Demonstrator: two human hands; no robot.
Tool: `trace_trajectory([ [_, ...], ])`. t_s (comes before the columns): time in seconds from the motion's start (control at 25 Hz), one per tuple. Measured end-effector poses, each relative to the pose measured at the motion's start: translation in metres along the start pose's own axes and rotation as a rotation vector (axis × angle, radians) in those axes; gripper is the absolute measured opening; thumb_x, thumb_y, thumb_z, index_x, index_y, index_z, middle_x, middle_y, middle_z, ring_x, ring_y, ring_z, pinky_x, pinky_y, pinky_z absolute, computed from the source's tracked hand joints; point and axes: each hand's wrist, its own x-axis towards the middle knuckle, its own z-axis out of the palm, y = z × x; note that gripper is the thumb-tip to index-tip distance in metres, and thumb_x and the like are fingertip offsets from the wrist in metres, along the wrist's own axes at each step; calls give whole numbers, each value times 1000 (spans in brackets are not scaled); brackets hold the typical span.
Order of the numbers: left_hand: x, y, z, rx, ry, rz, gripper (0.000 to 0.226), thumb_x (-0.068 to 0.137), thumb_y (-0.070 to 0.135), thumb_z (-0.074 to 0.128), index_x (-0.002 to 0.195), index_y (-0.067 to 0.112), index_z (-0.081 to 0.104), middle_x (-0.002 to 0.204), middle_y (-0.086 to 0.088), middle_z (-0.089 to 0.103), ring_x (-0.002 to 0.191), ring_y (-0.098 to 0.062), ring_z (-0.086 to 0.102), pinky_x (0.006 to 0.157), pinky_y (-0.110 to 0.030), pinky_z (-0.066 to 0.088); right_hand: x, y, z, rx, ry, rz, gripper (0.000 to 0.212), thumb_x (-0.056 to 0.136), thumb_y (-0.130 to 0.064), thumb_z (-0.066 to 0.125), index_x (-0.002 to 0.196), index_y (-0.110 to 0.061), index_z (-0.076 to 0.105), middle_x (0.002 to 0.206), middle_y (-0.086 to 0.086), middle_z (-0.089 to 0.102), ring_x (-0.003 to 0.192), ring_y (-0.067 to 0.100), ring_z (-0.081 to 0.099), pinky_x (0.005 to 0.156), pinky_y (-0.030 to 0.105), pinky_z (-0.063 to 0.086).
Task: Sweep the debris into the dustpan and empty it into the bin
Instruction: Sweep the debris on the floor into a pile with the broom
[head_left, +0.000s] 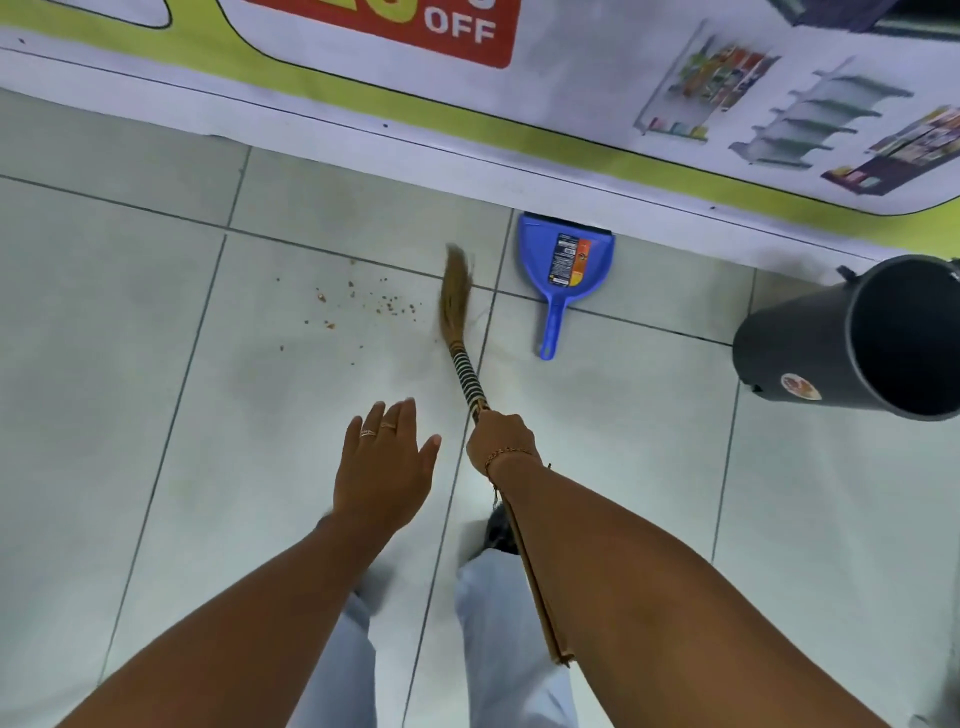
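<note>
Pale grey floor tiles with dark grout lines fill the view, bounded on the far side by a low white wall base carrying a printed banner in green, white and red, with the word "OFF" and pictures of shelving.

Taking the blue dustpan as the landmark: it lies flat on the tiles with its wide mouth touching the wall base and its handle pointing back toward the person. Left of it, a scatter of small brown debris is spread over the tiles. Between debris and dustpan stand the straw bristles of a broom, blurred, with a black-and-white banded neck below them. Well to the right of the dustpan a black bin sits with its open mouth tilted toward the camera and a round sticker on its side.

Nearer the person than the dustpan, the right hand is wrapped fully closed around the broom handle, a bracelet at the wrist; the stick runs back along the forearm. Beside it the left hand hovers palm-down, fingers spread and flat, holding nothing, two rings showing. Light trouser legs show beneath the arms.
</note>
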Motion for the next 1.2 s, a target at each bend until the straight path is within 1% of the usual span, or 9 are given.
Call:
trace_trajectory([
  [0.12, -5, -52, -1, 23, -3, 8, 56, 97, 38, 37, 142, 5, 31, 146, -14, 42, 140, -30, 30, 116, -43, 21, 2, -39, 26, -6, 18, -24, 38, 98, -20, 35, 130, -9, 52, 126, 14, 57, 115, 33, 57, 92, 39, 49],
  [0.28, -23, -105, -20, 129, -38, 67, 54, 86, 36, 46, 123, -2, 55, 119, -18, 67, 117, -36, 58, 98, -51, 45, -19, -65, 53, -75, 19, -14, 41, 99, -22, 33, 136, -15, 47, 129, 13, 55, 116, 33, 55, 92, 40, 47],
  [0.36, -33, -131, -36, 171, -9, 86, 55, 83, 37, 46, 119, -2, 59, 114, -18, 70, 111, -35, 63, 93, -51, 49, -40, -75, 65, -139, 41, -54, 43, 98, -20, 32, 140, -20, 42, 128, 14, 54, 115, 35, 55, 92, 40, 47],
  [0.52, -49, -165, -54, 130, 23, 116, 57, 92, 39, 34, 133, 0, 46, 134, -17, 56, 129, -34, 47, 108, -48, 35, -87, -83, 99, -19, 152, -29, 47, 96, -13, 34, 142, -22, 35, 117, 17, 60, 105, 37, 59, 85, 39, 48],
  [0.6, -55, -172, -51, 122, 15, 119, 61, 91, 41, 29, 130, -1, 49, 129, -18, 60, 126, -36, 50, 105, -49, 38, -98, -78, 112, 90, 187, 73, 45, 96, -14, 34, 140, -19, 37, 118, 17, 61, 106, 37, 59, 85, 38, 47],
  [0.8, -62, -172, -35, 127, -18, 172, 62, 86, 40, 28, 121, -3, 57, 117, -19, 67, 114, -37, 60, 95, -51, 46, -94, -67, 125, 268, 89, 366, 36, 97, -18, 39, 127, -5, 54, 125, 16, 61, 113, 32, 59, 91, 35, 48],
  [0.92, -65, -176, -23, 123, -67, 206, 62, 87, 40, 27, 121, -2, 57, 118, -20, 67, 114, -36, 60, 96, -51, 46, -89, -84, 137, 231, 46, 324, 36, 97, -20, 41, 125, -3, 55, 125, 16, 61, 115, 31, 59, 93, 35, 48],
  [1.08, -76, -192, -20, 28, -35, 157, 61, 90, 40, 28, 135, 3, 44, 137, -16, 54, 133, -32, 43, 112, -45, 28, -79, -105, 143, 188, 25, 242, 35, 97, -18, 40, 125, -5, 55, 121, 14, 63, 109, 30, 63, 85, 31, 51],
  [1.2, -86, -209, -20, 70, -6, 158, 54, 88, 37, 37, 126, 1, 55, 123, -17, 64, 121, -35, 55, 104, -48, 40, -74, -119, 140, 95, 19, 161, 35, 97, -18, 38, 127, -8, 53, 122, 10, 61, 111, 27, 61, 71, 28, 42],
])
